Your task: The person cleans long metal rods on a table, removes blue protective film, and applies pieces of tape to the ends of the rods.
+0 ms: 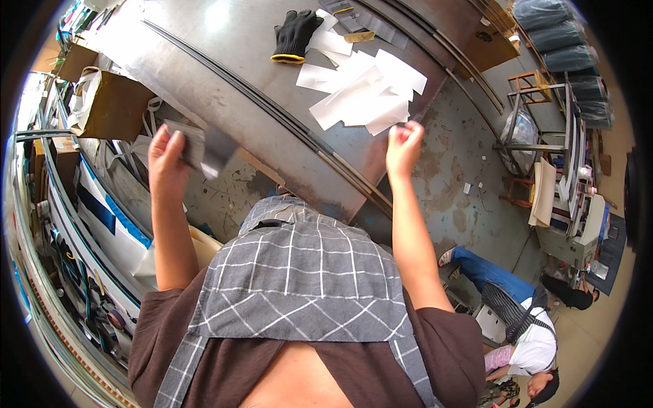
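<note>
My left hand (165, 158) pinches blurred, uncountable grey pieces (192, 146); whether my right hand (404, 148), curled by white sheets (367, 88), grips anything I can't tell; one glove (295, 35) lies far.

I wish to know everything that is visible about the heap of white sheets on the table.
The heap of white sheets consists of thin, plain, paper-like pieces, mostly oblong, loosely overlapping at different angles. It lies flat on the metal-looking table, toward the right edge, beside a black glove. The right hand is at its near edge; contact is unclear.
</note>
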Motion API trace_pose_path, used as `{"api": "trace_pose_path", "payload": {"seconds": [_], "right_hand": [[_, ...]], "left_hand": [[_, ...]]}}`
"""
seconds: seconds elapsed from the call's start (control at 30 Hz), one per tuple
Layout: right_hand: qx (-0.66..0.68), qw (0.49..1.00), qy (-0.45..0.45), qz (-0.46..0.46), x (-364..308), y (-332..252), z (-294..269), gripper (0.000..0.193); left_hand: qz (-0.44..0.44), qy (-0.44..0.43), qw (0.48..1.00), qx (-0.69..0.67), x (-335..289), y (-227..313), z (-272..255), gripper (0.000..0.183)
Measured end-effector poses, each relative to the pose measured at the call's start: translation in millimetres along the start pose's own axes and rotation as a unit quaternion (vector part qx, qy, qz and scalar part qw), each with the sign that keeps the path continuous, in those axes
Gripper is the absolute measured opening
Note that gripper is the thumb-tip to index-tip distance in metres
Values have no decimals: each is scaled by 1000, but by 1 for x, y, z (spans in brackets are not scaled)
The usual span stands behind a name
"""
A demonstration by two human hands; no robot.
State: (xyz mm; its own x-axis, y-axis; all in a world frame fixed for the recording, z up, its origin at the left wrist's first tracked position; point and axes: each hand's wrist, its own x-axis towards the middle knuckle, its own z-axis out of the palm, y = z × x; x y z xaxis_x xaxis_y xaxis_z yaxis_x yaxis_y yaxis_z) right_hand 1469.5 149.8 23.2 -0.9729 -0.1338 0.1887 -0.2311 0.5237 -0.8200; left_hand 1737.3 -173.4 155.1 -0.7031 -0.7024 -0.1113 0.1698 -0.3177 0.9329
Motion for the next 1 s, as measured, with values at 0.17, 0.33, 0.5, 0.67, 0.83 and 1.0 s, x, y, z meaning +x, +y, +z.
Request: {"api": "trace_pose_path", "payload": {"seconds": [0.17,0.33,0.5,0.67,0.83,1.0], "right_hand": [[-220,922,-276,-160,-115,2,-71,10],[-359,882,-200,-231,-131,34,-80,17],[-256,919,-251,-164,-127,4,-93,15],[-143,928,-343,-2,-136,-38,-115,17],[-132,931,-340,25,-140,-49,-118,16],[-136,932,-334,23,-141,-50,-118,16]], "left_hand": [[-138,23,975,171,-28,-64,-25,18],[-230,-2,969,90,-32,-106,-7,20],[-204,-61,961,175,-18,-129,17,19],[-236,-90,964,78,-9,-132,49,15],[-241,-80,966,55,-9,-147,57,15],[-242,-57,967,48,-8,-154,60,16]]}}
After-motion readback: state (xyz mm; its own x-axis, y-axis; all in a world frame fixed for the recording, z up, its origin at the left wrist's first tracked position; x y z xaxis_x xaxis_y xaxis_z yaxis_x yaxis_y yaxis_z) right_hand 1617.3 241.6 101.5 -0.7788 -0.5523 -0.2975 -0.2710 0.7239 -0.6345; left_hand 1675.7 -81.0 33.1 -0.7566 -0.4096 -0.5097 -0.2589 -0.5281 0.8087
